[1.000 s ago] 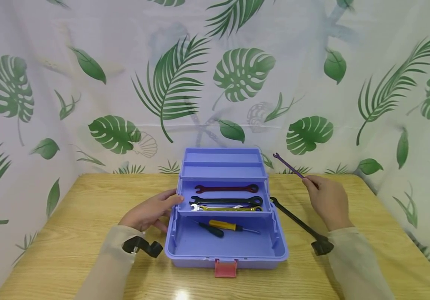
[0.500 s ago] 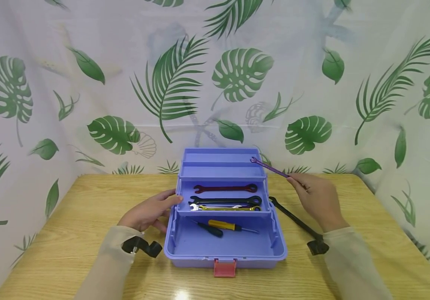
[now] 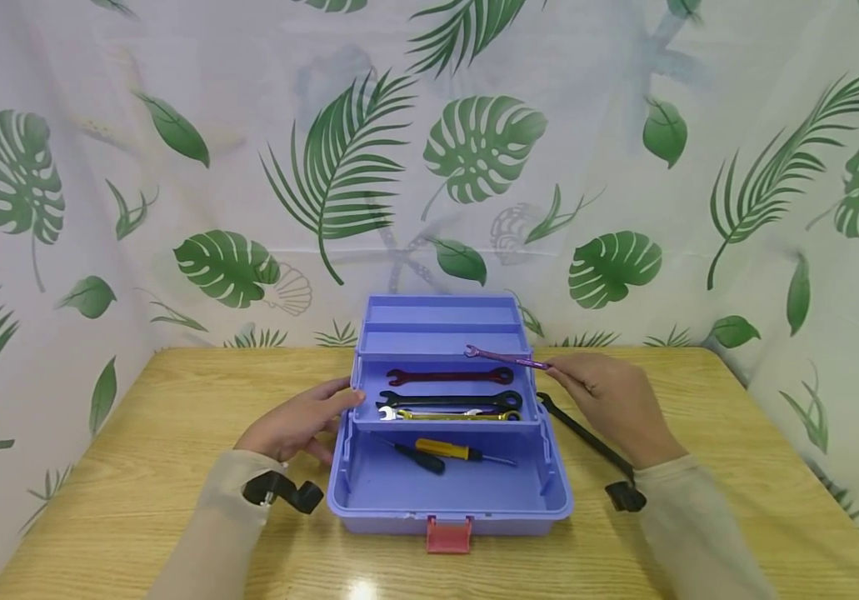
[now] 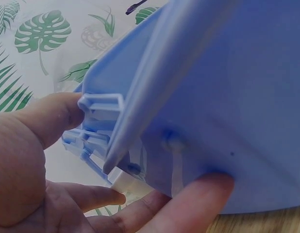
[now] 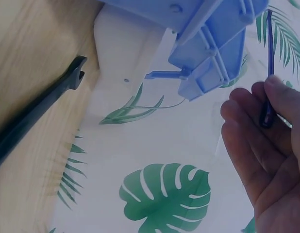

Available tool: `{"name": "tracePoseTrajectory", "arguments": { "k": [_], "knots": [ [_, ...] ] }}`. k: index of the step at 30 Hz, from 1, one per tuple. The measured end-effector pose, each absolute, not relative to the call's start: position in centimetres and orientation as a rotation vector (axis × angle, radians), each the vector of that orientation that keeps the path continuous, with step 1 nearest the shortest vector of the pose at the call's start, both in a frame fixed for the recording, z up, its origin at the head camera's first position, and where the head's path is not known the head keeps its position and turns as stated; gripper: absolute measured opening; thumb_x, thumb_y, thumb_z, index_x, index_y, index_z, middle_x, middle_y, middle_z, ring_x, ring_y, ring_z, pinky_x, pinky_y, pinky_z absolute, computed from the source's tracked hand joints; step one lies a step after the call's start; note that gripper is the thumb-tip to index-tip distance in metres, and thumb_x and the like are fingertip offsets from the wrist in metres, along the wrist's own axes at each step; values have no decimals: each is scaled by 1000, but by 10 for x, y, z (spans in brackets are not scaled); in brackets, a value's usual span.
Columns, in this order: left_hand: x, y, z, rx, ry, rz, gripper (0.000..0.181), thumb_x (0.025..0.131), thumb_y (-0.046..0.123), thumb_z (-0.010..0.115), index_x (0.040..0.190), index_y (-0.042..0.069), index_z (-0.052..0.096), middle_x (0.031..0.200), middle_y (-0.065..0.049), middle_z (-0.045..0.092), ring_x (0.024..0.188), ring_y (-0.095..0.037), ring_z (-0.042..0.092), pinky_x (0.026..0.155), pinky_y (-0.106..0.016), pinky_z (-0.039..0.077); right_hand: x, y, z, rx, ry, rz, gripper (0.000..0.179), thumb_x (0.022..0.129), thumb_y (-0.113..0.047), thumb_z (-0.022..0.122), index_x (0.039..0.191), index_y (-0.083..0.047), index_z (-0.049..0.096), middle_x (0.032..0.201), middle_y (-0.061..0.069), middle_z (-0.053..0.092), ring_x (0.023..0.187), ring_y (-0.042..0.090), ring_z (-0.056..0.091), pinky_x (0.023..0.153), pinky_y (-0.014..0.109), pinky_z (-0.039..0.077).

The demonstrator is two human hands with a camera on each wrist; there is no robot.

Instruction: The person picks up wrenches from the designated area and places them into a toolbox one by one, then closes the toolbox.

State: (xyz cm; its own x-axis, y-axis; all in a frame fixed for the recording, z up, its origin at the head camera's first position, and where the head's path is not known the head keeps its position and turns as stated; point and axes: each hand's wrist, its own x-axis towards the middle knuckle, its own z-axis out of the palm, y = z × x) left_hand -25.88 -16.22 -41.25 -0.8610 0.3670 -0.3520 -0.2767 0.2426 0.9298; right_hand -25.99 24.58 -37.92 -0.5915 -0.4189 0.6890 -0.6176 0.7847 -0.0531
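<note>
A blue-violet toolbox [image 3: 354, 523] stands open on the wooden table, its trays raised. In the tray are a red wrench [image 3: 447, 377], a black wrench [image 3: 451, 401], and a silver wrench [image 3: 387, 413] partly under a gold wrench [image 3: 466, 417]. My right hand [image 3: 612, 400] pinches a purple wrench [image 3: 504, 357] near one end, holding it above the tray's right half. On the toolbox's left side rests my left hand [image 3: 302, 421]; its thumb touches the tray's edge, and fingertips [image 4: 210, 189] touch the side wall in the left wrist view.
A yellow screwdriver [image 3: 444, 450] and a dark green screwdriver [image 3: 422, 458] lie in the bottom compartment. A large black wrench [image 3: 586, 435] lies right of the toolbox, beneath my right wrist. Leaf-patterned cloth [image 3: 369, 200] hangs behind. A pink latch [image 3: 449, 537] hangs in front.
My right hand has moved left and slightly lower, carrying the purple wrench from beside the toolbox to over the tray. The wrench has tilted closer to level. My left hand stays put.
</note>
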Motion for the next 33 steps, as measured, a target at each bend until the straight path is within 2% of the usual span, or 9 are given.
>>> {"name": "tracePoseTrajectory", "arguments": {
  "k": [10, 20, 33],
  "knots": [
    [-261, -165, -416, 63, 1999, 1667, 74, 89, 50, 59, 150, 24, 26, 124, -14, 59, 104, -33, 62, 65, -50, 57, -258, 233, -384, 972, -2359, 392, 19, 86, -21, 70, 104, -19, 74, 98, -4, 72, 91, 15, 68, 75, 37, 56],
    [-262, -161, -413, 64, 2005, 1660, 72, 90, 50, 58, 149, 24, 26, 122, -12, 60, 104, -32, 63, 67, -50, 57, -257, 218, -385, 1091, -2411, 331, 20, 85, -20, 71, 104, -18, 74, 97, -4, 71, 90, 15, 68, 74, 34, 57],
    [-261, -164, -414, 69, 2014, 1649, 71, 91, 50, 58, 149, 24, 26, 123, -13, 59, 104, -32, 62, 66, -50, 57, -260, 201, -380, 1228, -2399, 306, 14, 83, -21, 73, 98, -21, 75, 91, -10, 67, 84, 7, 63, 71, 28, 55]
  ]
}}
